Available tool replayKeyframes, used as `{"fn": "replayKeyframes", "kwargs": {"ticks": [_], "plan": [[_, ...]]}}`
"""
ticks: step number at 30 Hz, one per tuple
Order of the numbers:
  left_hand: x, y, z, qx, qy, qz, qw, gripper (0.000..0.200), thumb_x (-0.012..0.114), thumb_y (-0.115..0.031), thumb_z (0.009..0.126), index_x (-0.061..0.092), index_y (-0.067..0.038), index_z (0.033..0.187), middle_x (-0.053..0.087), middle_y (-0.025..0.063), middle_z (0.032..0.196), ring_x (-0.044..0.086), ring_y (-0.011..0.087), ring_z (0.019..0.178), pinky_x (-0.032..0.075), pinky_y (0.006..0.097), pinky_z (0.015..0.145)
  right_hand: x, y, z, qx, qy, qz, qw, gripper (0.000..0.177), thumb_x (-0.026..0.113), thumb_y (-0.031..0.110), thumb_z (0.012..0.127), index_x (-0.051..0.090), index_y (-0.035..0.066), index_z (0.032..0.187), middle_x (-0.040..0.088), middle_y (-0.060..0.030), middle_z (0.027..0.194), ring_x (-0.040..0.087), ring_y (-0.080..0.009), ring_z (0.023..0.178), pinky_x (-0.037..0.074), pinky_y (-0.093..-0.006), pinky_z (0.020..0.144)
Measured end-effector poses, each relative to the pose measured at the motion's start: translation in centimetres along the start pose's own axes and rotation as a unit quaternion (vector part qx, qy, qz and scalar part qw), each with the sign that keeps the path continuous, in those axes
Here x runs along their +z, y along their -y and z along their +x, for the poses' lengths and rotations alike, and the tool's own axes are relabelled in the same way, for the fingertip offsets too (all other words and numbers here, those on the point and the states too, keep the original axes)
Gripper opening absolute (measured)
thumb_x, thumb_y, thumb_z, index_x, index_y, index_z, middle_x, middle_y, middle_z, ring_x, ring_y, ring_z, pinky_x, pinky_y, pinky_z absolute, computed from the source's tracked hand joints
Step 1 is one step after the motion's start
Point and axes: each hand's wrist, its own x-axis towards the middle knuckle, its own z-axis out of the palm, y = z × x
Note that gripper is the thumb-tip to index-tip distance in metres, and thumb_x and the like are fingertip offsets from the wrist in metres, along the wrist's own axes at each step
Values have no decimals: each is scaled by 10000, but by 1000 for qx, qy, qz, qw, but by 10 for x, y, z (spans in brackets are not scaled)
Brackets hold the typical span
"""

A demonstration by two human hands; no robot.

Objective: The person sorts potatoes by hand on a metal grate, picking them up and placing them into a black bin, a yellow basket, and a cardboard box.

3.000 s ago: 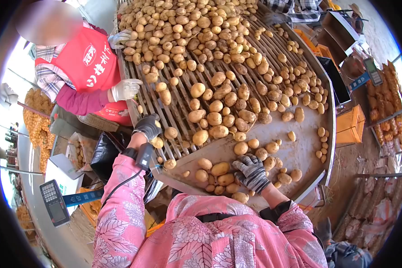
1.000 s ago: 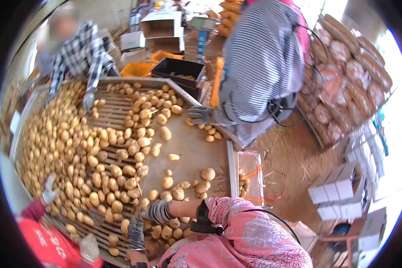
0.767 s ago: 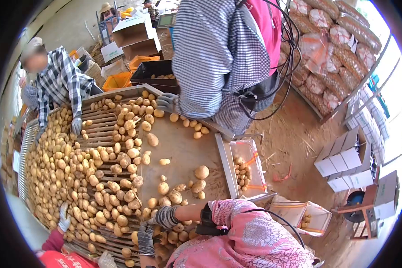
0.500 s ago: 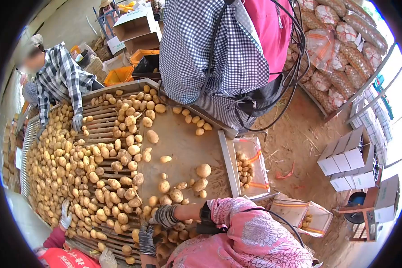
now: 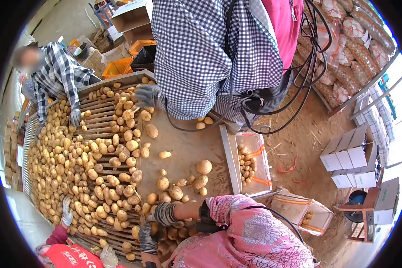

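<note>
My right hand (image 5: 164,214), in a black-and-white striped glove, reaches left over the potatoes at the lower edge of the sorting table. Its fingers point down among them and are partly hidden. Below it, my left hand (image 5: 147,237), in a dark striped glove, lies along the slats with its fingers stretched out. Between and beside my hands are several potatoes (image 5: 173,233), partly shaded by my pink floral sleeve (image 5: 228,209). Just above my right hand, a loose group of potatoes (image 5: 176,192) rests on the flat board.
Potatoes heap across the slatted rack (image 5: 82,178). A co-worker in checkered cloth (image 5: 192,49) stands close at the top, with cables hanging (image 5: 295,120). Two more co-workers reach in from the left. A mesh bag (image 5: 254,178) hangs at the board's edge. White boxes (image 5: 350,152) stand right.
The checkered co-worker has leaned left, bringing a grey-gloved hand over the upper potatoes and covering some on the board. My hands stay nearly in place. The view has shifted slightly.
</note>
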Motion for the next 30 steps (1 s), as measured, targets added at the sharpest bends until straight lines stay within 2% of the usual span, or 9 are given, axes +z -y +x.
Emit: {"fn": "replayKeyframes", "kwargs": {"ticks": [9, 11, 12, 17, 21, 23, 24, 25, 30], "plan": [[3, 1, -18, -72, -71, -256, 961, 361, 619, -191, 797, 522, -73, 1125, 565, 117, 1084, 570, 248, 963, 518, 385, 810, 18, -7, 21, -7, -3, -110, 994, 112, 595, 131, 734, 620, 37, 790, 647, -123, 734, 646, -303, 693, 513, -409, 580], [-18, 22, -6, 65, -23, 10, 998, 396, 623, -244, 795, 540, -71, 1142, 583, 90, 1095, 567, 253, 1010, 503, 411, 860, 29, -18, 25, -53, -41, -130, 989, 94, 613, 86, 706, 671, 11, 703, 652, -156, 697, 639, -332, 666, 505, -410, 578], [-22, 19, -13, 234, -22, 443, 865, 420, 691, -170, 753, 552, -63, 1135, 598, 109, 1089, 584, 274, 990, 498, 386, 854, 31, -22, 29, -73, -31, -124, 989, 132, 605, 132, 740, 674, 23, 710, 643, -154, 692, 626, -336, 654, 501, -401, 584], [-12, -2, -43, 477, 2, 525, 705, 442, 743, -132, 711, 584, -16, 1106, 616, 175, 1078, 578, 355, 1009, 466, 382, 895, -26, 7, 6, -72, 49, -53, 995, 195, 573, 254, 755, 606, 63, 772, 596, -165, 706, 605, -329, 666, 478, -418, 577], [-22, 9, -41, 511, 6, 522, 683, 514, 771, -135, 683, 565, -20, 1140, 605, 173, 1086, 575, 348, 1009, 462, 388, 895, -10, 10, 20, -89, 52, 12, 995, 213, 590, 211, 796, 630, 54, 934, 627, -186, 827, 615, -351, 782, 500, -403, 683], [-10, 10, -28, 486, -42, 482, 728, 467, 701, -234, 792, 538, -21, 1174, 605, 134, 1091, 588, 282, 981, 476, 356, 868, -17, -1, 10, -59, -68, 154, 984, 264, 639, 204, 792, 618, 50, 1006, 642, -176, 881, 622, -334, 832, 501, -382, 731], [0, 9, -27, 354, 11, 224, 908, 453, 624, -301, 849, 525, -22, 1191, 602, 105, 1095, 588, 240, 970, 480, 335, 857, -13, -6, 9, -50, -79, 220, 971, 311, 663, 186, 788, 600, 44, 1057, 645, -168, 924, 623, -303, 869, 493, -369, 765], [8, 9, -26, 194, 63, -69, 977, 461, 547, -369, 906, 512, -22, 1208, 599, 77, 1098, 588, 199, 959, 484, 313, 847, -5, -11, 8, -36, -89, 285, 954, 365, 687, 168, 784, 582, 38, 1108, 647, -160, 968, 624, -273, 907, 484, -357, 799], [39, -33, -61, 225, 70, -85, 968, 534, 422, -438, 952, 452, -22, 1286, 553, 53, 1181, 551, 145, 1029, 471, 269, 870, -3, -8, 1, 67, -48, 438, 895, 620, 724, 134, 786, 409, 14, 1306, 564, -132, 1140, 531, -185, 1035, 445, -314, 906]]}}
